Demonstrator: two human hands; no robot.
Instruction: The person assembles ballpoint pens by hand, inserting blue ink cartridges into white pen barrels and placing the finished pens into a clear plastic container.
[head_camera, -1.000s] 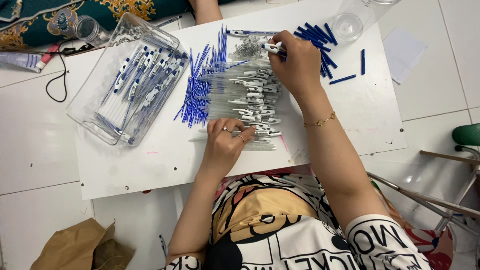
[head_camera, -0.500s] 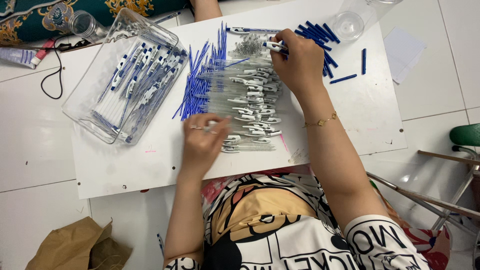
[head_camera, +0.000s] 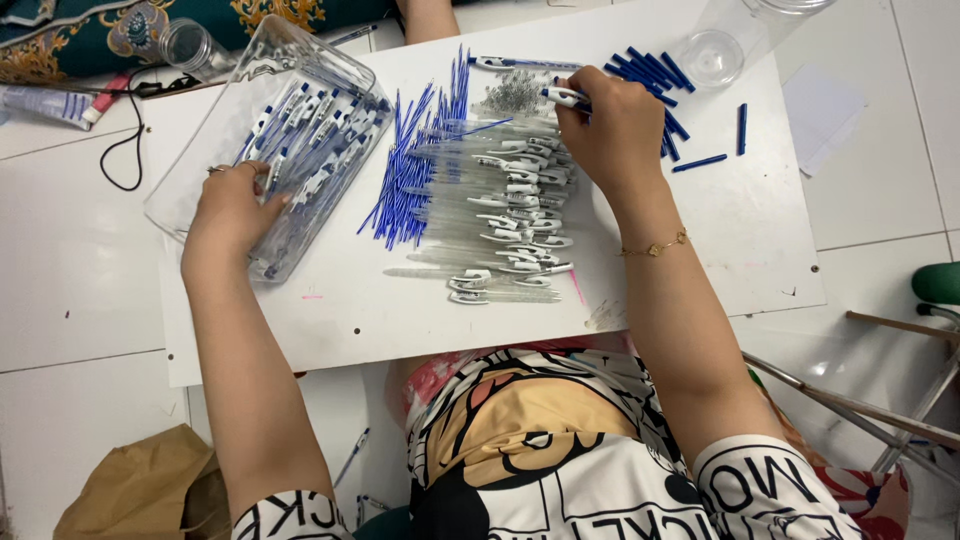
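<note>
A white board (head_camera: 330, 320) lay over pale floor tiles. The left hand (head_camera: 228, 212) rested, fingers loosely spread, on the clear plastic tray (head_camera: 200, 150) of finished pens. The right hand (head_camera: 612, 130) pinched a pen (head_camera: 563, 96) above the row of clear barrels (head_camera: 510, 215), beside blue refills (head_camera: 415, 165).

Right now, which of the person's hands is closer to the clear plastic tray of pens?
The left. The left hand rests on the near edge of the clear plastic tray, touching it. The right hand is well off to the tray's right, past the blue refills, holding a pen.
</note>
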